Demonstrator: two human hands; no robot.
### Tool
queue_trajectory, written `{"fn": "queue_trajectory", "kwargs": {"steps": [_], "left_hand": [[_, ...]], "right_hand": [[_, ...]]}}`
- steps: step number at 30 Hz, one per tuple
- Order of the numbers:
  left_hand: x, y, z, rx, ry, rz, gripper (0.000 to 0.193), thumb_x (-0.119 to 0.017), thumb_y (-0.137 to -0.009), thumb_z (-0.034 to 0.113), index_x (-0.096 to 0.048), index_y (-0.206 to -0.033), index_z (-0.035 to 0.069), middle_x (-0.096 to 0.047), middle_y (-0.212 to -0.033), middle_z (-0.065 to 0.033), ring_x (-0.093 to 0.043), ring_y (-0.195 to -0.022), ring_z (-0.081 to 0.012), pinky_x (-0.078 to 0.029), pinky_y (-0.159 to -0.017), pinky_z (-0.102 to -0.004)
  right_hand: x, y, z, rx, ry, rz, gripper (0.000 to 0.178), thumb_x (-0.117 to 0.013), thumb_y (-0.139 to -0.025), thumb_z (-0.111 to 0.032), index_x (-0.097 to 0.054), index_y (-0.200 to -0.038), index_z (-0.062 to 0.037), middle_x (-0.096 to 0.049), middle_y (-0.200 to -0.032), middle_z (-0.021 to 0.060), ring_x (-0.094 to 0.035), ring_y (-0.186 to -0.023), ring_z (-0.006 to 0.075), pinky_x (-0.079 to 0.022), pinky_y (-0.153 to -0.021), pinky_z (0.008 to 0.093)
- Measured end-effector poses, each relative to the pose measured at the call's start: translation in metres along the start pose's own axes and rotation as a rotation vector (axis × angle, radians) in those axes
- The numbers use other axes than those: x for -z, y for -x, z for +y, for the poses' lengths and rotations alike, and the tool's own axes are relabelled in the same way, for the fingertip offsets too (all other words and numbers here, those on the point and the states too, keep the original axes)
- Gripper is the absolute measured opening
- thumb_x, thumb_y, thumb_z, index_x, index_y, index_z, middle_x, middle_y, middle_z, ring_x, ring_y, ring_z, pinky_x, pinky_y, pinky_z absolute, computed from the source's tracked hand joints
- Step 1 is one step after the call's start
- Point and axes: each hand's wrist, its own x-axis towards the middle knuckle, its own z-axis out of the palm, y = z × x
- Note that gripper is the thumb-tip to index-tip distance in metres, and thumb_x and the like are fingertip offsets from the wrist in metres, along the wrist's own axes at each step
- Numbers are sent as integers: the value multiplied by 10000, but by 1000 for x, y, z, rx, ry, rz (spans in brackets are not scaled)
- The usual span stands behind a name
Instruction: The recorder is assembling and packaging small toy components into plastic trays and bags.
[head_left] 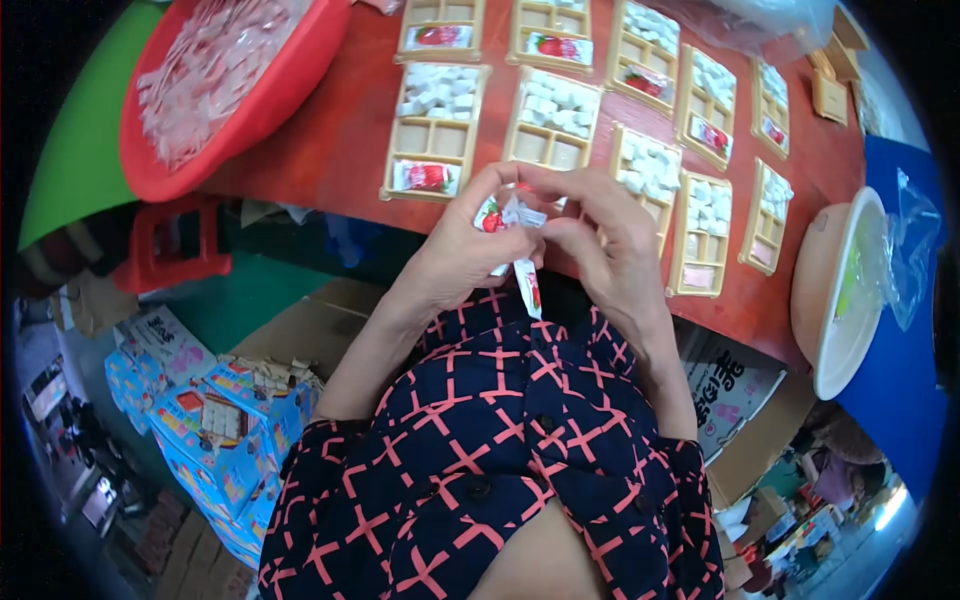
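Note:
Both hands meet close to my chest, at the near edge of a red table (350, 130). My left hand (462, 245) and my right hand (605, 245) pinch a bunch of small white sachets (512, 222) with red fruit pictures; one sachet hangs down between them. Just beyond the hands lie yellow compartment trays (434, 140), some filled with small white wrapped cubes (560, 105) and a red-printed sachet (422, 177).
A red basin (285, 85) of clear-wrapped pieces stands at the table's left. A pale basin (822, 290) with a plastic bag sits at the right. Blue printed cartons (215, 440) and cardboard boxes (300, 330) are on the floor to the left; a red stool (170, 250) stands under the table.

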Motion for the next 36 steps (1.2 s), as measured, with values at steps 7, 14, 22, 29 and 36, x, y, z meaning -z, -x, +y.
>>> {"fn": "queue_trajectory", "kwargs": {"steps": [7, 14, 22, 29, 36], "left_hand": [[-30, -25, 2, -216, -22, 123, 279, -514, -777, -42, -472, -1043, 28, -554, -841, -50, -551, -685, -83, -457, -569, -205], [-45, -40, -2, -404, -366, 11, 138, -521, -814, -7, -511, -950, 17, -564, -838, -55, -540, -675, -66, -433, -568, -182], [-29, -47, 26, 129, 266, -39, 201, -440, -872, 95, -462, -1053, 8, -564, -926, -129, -558, -679, -131, -301, -351, -158], [-40, -47, 16, 450, 298, -105, 389, -424, -847, 106, -377, -1210, -27, -507, -1100, -213, -578, -908, -265, -384, -371, -174], [-63, -39, -6, 501, 473, -140, 370, -436, -848, 103, -390, -1185, -40, -490, -1129, -215, -554, -985, -310, -536, -757, -451]], "right_hand": [[37, 25, -13, -404, -153, 91, 233, -471, -797, -30, -512, -1021, 18, -558, -843, 53, -542, -726, 99, -422, -634, 201], [34, 45, 12, -740, -889, 123, 284, -592, -778, -45, -502, -1036, 33, -588, -727, 50, -568, -639, 116, -443, -601, 198], [55, 84, 25, 53, 808, 413, 131, -614, -661, 40, -616, -781, -11, -617, -748, 78, -592, -692, 194, -475, -587, 275], [35, 79, 36, 157, 848, 438, 157, -635, -604, 35, -624, -754, -11, -617, -856, 87, -573, -789, 243, -468, -673, 330], [50, 61, 9, 23, 420, 540, 259, -629, -647, 38, -616, -895, -35, -604, -857, 94, -549, -766, 239, -441, -672, 319]]}}
